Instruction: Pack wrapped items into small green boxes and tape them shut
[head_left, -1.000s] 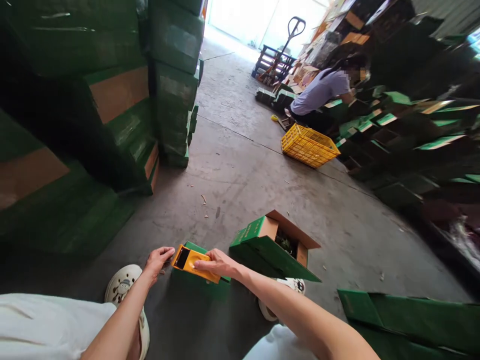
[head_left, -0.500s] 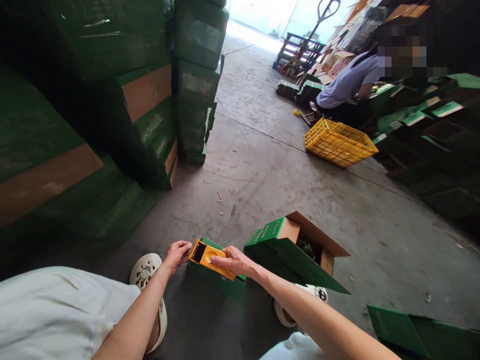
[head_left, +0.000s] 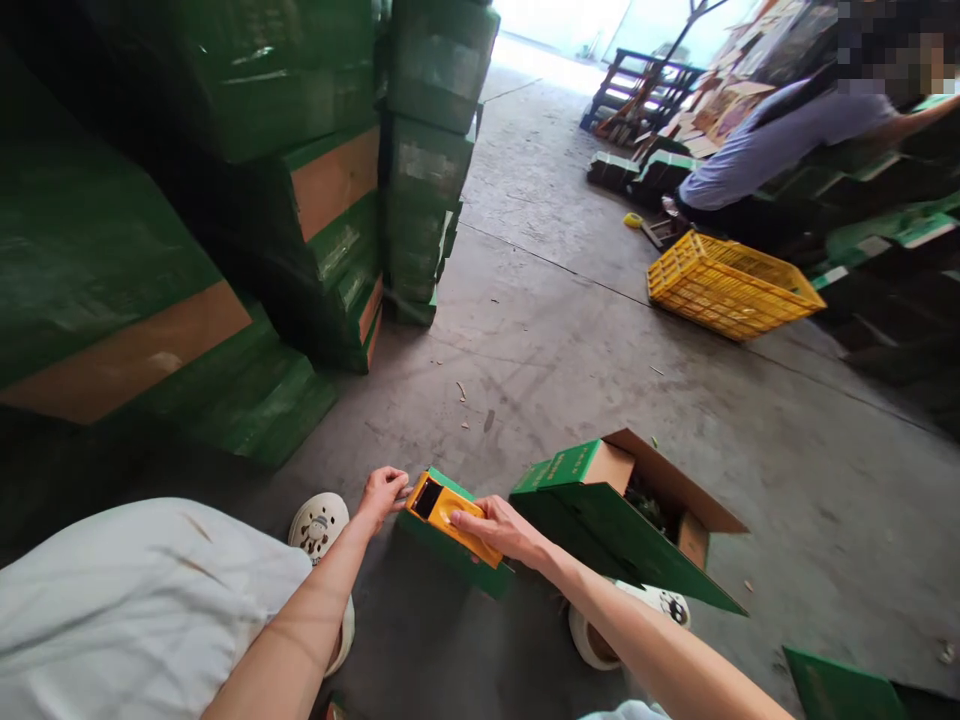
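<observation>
My right hand (head_left: 504, 528) is wrapped around an orange tape dispenser (head_left: 459, 516), thumb on top; a dark opening shows at its far-left end. Just left of that end, my left hand (head_left: 384, 494) is closed in a pinch; what lies between its fingertips is too small to make out. Under the dispenser, between my feet, stands a narrow green carton (head_left: 457, 553), partly covered by the tool and hand. To its right, an open green carton (head_left: 581, 510) leans with raised flaps and dark green contents inside.
Tall stacks of green cartons (head_left: 431, 150) rise on the left. A yellow plastic crate (head_left: 735, 290) lies on the floor at right, near a crouching person (head_left: 780, 150) among more cartons. A pallet jack and dark pallet (head_left: 637, 90) stand behind. Another green flap (head_left: 836, 685) is at lower right.
The view has shifted, so the surroundings appear farther right. Both hands stay at the dispenser over the narrow carton. The other person has stretched an arm out to the right.
</observation>
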